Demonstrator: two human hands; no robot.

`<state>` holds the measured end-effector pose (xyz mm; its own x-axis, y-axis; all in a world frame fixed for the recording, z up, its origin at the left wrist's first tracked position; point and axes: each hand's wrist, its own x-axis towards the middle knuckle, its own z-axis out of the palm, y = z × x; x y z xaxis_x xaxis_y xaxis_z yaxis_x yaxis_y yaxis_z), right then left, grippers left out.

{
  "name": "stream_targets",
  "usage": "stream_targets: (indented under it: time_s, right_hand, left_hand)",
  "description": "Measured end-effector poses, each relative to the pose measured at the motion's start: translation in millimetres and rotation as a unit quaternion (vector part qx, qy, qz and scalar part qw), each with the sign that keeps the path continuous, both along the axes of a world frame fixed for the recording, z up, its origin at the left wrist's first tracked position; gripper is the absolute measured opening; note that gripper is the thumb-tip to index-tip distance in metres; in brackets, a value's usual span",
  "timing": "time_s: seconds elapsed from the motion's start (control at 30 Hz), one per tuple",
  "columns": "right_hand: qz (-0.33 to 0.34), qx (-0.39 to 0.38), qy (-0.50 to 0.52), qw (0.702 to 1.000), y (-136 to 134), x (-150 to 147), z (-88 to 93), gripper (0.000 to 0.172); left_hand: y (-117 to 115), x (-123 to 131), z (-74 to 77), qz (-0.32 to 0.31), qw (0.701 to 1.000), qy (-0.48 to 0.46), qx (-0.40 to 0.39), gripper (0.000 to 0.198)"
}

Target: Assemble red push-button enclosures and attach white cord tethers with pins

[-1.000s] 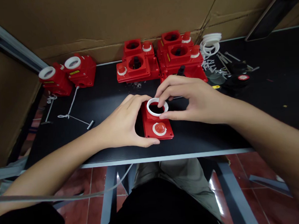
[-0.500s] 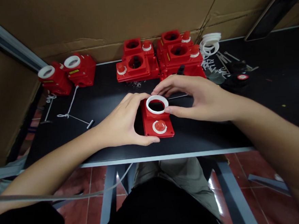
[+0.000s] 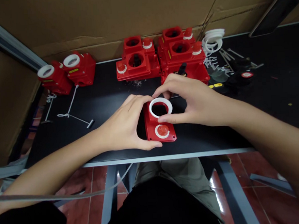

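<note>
In front of me on the black table lies a red housing cover (image 3: 155, 136) with a round opening and a small red dome in a white collar (image 3: 162, 131). A white ring (image 3: 170, 107) sits at the opening. My left hand (image 3: 126, 125) grips the cover along its left side, thumb at the near edge and fingers at the far edge. My right hand (image 3: 189, 100) holds the white ring between thumb and fingers. Whether the ring is fully seated I cannot tell.
Several red housings (image 3: 138, 66) stand at the back. Two red boxes with white rings (image 3: 80, 74) are at the left, with corded small hammers (image 3: 90, 124). White rings (image 3: 214, 34), loose metal parts (image 3: 228, 60) and a black roll (image 3: 240, 80) lie at the right.
The cover, the ring and my left hand have shifted slightly right and nearer to me. My right thumb has moved left along the ring's near side.
</note>
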<state>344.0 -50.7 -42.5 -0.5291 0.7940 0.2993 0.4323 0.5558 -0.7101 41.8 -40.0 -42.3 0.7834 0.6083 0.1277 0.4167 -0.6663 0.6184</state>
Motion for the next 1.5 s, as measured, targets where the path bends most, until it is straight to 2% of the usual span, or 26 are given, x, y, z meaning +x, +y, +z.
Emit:
stream_targets:
  time_s: [0.2, 0.4, 0.8, 1.2, 1.4, 1.5]
  right_hand:
    - [0.006, 0.019, -0.009, 1.0, 1, 4, 5.1, 0.05]
    - [0.022, 0.017, -0.004, 1.0, 1, 6, 12.1, 0.045]
    - [0.021, 0.031, 0.036, 0.999, 1, 1, 4.3, 0.046]
    - [-0.005, 0.038, -0.002, 0.999, -1, 0, 2.0, 0.043]
    - [-0.021, 0.015, -0.013, 1.0, -1, -3, -2.1, 0.049]
    - [-0.026, 0.021, -0.013, 0.999, -1, -2, -2.3, 0.058]
  left_hand:
    - [1, -3, -2.0, -0.007, 0.999, -0.007, 0.031, 0.108]
    - [3, -5, -1.2, -0.01, 0.999, -0.022, 0.049, 0.111]
    - [3, -5, -3.2, -0.013, 0.997, -0.042, 0.069, 0.112]
    - [2, -6, -4.9, -0.013, 0.997, -0.029, 0.077, 0.11]
    - [2, -5, -5.7, -0.012, 0.997, -0.028, 0.069, 0.107]
    - [2, -6, -5.0, -0.02, 0.996, -0.034, 0.074, 0.106]
